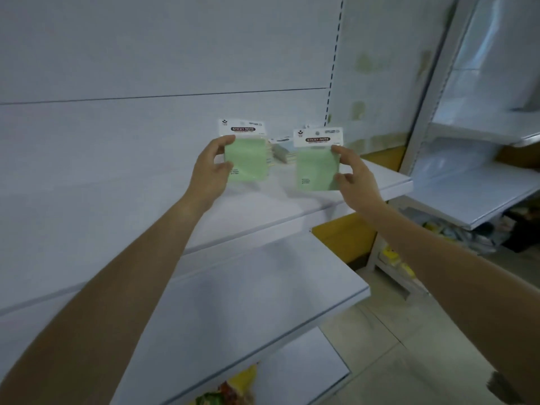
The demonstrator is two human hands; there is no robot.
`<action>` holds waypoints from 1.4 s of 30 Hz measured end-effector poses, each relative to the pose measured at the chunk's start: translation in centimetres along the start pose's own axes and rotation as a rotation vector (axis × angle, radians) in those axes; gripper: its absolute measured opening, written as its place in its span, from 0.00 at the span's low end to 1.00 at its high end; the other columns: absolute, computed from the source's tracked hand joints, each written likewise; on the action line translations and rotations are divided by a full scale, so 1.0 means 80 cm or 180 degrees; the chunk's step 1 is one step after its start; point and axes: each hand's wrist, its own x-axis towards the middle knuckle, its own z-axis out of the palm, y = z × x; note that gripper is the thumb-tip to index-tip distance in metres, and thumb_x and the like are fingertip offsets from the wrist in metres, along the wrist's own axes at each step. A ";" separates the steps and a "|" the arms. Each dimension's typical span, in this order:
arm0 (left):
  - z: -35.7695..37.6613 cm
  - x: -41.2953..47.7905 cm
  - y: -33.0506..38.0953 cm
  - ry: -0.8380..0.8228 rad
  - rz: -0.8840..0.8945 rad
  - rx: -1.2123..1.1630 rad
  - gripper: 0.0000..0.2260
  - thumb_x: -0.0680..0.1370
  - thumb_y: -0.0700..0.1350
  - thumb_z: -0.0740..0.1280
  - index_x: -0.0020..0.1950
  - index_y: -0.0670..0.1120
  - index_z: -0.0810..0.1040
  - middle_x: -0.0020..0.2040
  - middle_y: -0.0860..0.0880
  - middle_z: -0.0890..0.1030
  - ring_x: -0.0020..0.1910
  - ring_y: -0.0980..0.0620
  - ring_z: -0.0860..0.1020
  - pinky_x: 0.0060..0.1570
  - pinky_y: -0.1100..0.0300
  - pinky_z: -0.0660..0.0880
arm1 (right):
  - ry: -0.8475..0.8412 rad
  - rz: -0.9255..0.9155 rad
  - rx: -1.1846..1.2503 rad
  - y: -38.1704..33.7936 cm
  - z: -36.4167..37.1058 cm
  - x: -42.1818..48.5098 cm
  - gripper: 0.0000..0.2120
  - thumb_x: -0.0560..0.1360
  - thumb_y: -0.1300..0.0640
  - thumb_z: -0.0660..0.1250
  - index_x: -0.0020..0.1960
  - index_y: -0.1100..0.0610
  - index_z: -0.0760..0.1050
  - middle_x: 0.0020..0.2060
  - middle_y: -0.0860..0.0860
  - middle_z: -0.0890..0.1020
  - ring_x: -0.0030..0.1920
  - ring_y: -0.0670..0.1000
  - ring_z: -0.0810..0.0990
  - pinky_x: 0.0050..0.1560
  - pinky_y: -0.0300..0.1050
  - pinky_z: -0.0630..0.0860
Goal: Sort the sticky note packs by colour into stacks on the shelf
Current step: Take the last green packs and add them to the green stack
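My left hand (211, 168) holds a green sticky note pack (248, 159) upright by its left edge, above the white shelf (292, 206). A second green sticky note pack (317, 168) is gripped at its right edge by my right hand (355, 176). Both packs have white header cards reading "STICKY NOTE". Between and behind them, a small pile of other packs (282, 152) lies on the shelf near the back wall; its colours look pale blue and cream, partly hidden.
More white shelves (263, 287) step out below. A second shelving unit (482, 182) stands to the right, with yellow goods (394, 258) low beside it. Colourful packaging (230, 390) shows at the bottom. A tiled floor (394, 331) lies at lower right.
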 end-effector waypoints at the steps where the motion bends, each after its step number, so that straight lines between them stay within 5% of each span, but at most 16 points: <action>1: 0.018 0.007 0.002 0.0028 0.0021 0.0014 0.23 0.73 0.27 0.56 0.65 0.44 0.71 0.64 0.43 0.74 0.55 0.51 0.72 0.46 0.67 0.75 | 0.0026 0.0046 -0.0039 0.013 -0.015 0.008 0.26 0.75 0.70 0.55 0.70 0.52 0.63 0.65 0.54 0.72 0.51 0.59 0.80 0.39 0.28 0.76; 3: 0.049 0.025 0.008 0.0079 0.0035 0.0008 0.24 0.72 0.26 0.56 0.65 0.42 0.71 0.65 0.41 0.74 0.57 0.52 0.72 0.56 0.56 0.73 | 0.0050 0.0097 -0.0029 0.037 -0.036 0.027 0.26 0.75 0.70 0.55 0.70 0.51 0.63 0.65 0.54 0.72 0.51 0.60 0.80 0.47 0.43 0.81; 5: 0.077 0.046 0.014 0.0175 -0.0007 -0.0047 0.24 0.71 0.26 0.55 0.65 0.41 0.72 0.63 0.42 0.74 0.57 0.54 0.72 0.57 0.55 0.72 | 0.0017 0.0142 0.0008 0.057 -0.046 0.047 0.26 0.75 0.70 0.55 0.70 0.51 0.63 0.65 0.54 0.72 0.54 0.61 0.79 0.53 0.56 0.79; 7: 0.102 0.067 0.017 0.0253 -0.0042 -0.0091 0.25 0.71 0.26 0.55 0.64 0.41 0.72 0.59 0.46 0.74 0.56 0.55 0.72 0.56 0.60 0.72 | -0.0012 0.0130 0.0065 0.071 -0.049 0.070 0.26 0.75 0.71 0.55 0.70 0.52 0.63 0.66 0.54 0.71 0.57 0.61 0.77 0.54 0.58 0.78; 13: 0.168 0.138 0.002 0.0431 0.0082 -0.0147 0.24 0.70 0.25 0.55 0.64 0.39 0.72 0.57 0.48 0.74 0.55 0.56 0.72 0.42 0.76 0.73 | -0.0085 -0.0038 0.0129 0.117 -0.049 0.144 0.26 0.75 0.71 0.54 0.69 0.51 0.64 0.64 0.55 0.72 0.52 0.56 0.78 0.48 0.47 0.79; 17: 0.207 0.184 -0.012 0.0507 -0.0029 -0.0281 0.24 0.71 0.25 0.54 0.64 0.39 0.72 0.61 0.41 0.75 0.55 0.54 0.73 0.48 0.69 0.74 | -0.0053 0.0007 0.0277 0.150 -0.061 0.204 0.27 0.75 0.71 0.53 0.70 0.51 0.64 0.58 0.48 0.70 0.56 0.64 0.75 0.53 0.54 0.78; 20: 0.231 0.210 -0.022 0.0584 -0.0097 -0.0268 0.24 0.71 0.25 0.55 0.65 0.38 0.71 0.64 0.38 0.75 0.57 0.53 0.73 0.54 0.59 0.74 | 0.0063 0.0066 0.0507 0.169 -0.070 0.249 0.28 0.75 0.72 0.51 0.71 0.52 0.63 0.62 0.49 0.71 0.51 0.58 0.75 0.49 0.47 0.77; 23: 0.252 0.223 -0.029 0.0586 -0.0143 -0.0157 0.24 0.71 0.25 0.55 0.64 0.39 0.72 0.62 0.42 0.75 0.56 0.54 0.72 0.46 0.68 0.74 | 0.0052 0.0099 0.0769 0.188 -0.071 0.289 0.28 0.74 0.73 0.52 0.70 0.55 0.64 0.63 0.48 0.70 0.61 0.52 0.72 0.61 0.44 0.75; 26: 0.266 0.239 -0.035 0.0712 -0.0131 -0.0131 0.24 0.71 0.24 0.55 0.64 0.38 0.72 0.56 0.46 0.74 0.55 0.54 0.72 0.44 0.70 0.73 | -0.0197 0.0175 0.1049 0.199 -0.069 0.332 0.27 0.74 0.74 0.54 0.70 0.57 0.64 0.65 0.55 0.72 0.64 0.54 0.72 0.48 0.30 0.75; 32: 0.286 0.254 -0.041 0.1090 -0.0209 0.0013 0.23 0.71 0.24 0.56 0.64 0.38 0.72 0.55 0.47 0.74 0.55 0.54 0.72 0.43 0.74 0.73 | -0.0919 0.0196 0.1108 0.211 -0.057 0.404 0.28 0.74 0.73 0.53 0.71 0.56 0.64 0.59 0.54 0.73 0.58 0.53 0.73 0.57 0.48 0.74; 39: 0.312 0.252 -0.037 0.1358 -0.0270 0.0082 0.22 0.72 0.25 0.57 0.65 0.38 0.71 0.56 0.48 0.74 0.54 0.55 0.72 0.45 0.71 0.73 | -0.1448 0.0264 0.0860 0.228 -0.029 0.441 0.25 0.76 0.70 0.54 0.72 0.57 0.62 0.53 0.54 0.73 0.53 0.52 0.72 0.45 0.36 0.73; 42: 0.319 0.251 -0.036 0.1334 -0.0336 0.0075 0.23 0.72 0.25 0.57 0.65 0.39 0.71 0.56 0.47 0.74 0.55 0.55 0.72 0.44 0.71 0.73 | -0.1567 0.0219 0.0649 0.229 -0.023 0.442 0.25 0.76 0.69 0.55 0.72 0.59 0.61 0.61 0.56 0.75 0.60 0.55 0.74 0.56 0.39 0.71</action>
